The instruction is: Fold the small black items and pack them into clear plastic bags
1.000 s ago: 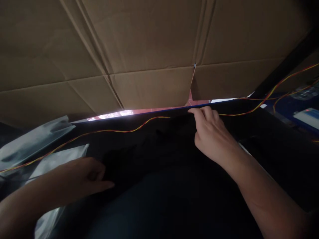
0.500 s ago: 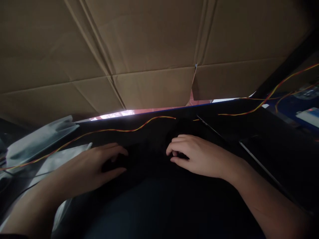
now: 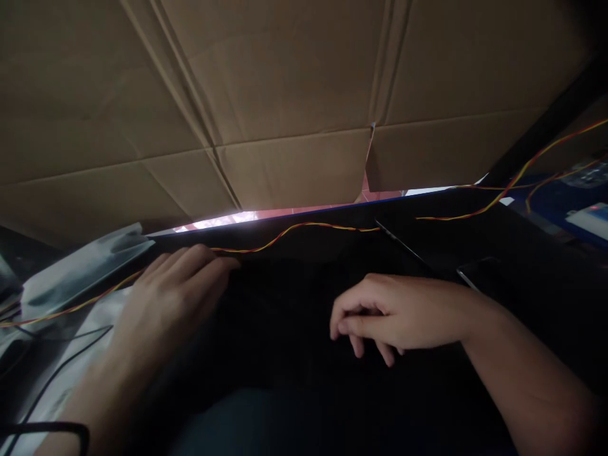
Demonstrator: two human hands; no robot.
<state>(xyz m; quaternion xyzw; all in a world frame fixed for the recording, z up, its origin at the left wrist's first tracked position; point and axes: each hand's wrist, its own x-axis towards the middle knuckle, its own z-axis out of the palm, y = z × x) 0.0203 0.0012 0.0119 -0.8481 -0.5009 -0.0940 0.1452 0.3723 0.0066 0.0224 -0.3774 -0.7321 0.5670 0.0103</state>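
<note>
My left hand (image 3: 166,297) lies flat on a black surface (image 3: 304,304), fingers stretched toward a twisted red-and-yellow wire (image 3: 294,229) that runs along the far edge; its fingertips touch or nearly touch the wire. My right hand (image 3: 394,310) hovers low over the dark surface at centre right, fingers loosely curled, and nothing shows in its grip. The surface is very dark, so anything lying on it is hard to see.
A large brown cardboard sheet (image 3: 285,95) stands behind the surface. Silvery plastic bags (image 3: 76,272) lie at the left with a thin black cable (image 3: 47,386). More red-and-yellow wires (image 3: 522,171) and a blue board (image 3: 579,215) are at the right.
My left hand slid forward and up to the wire at the far edge. My right hand drew back from that edge toward me and curled its fingers.
</note>
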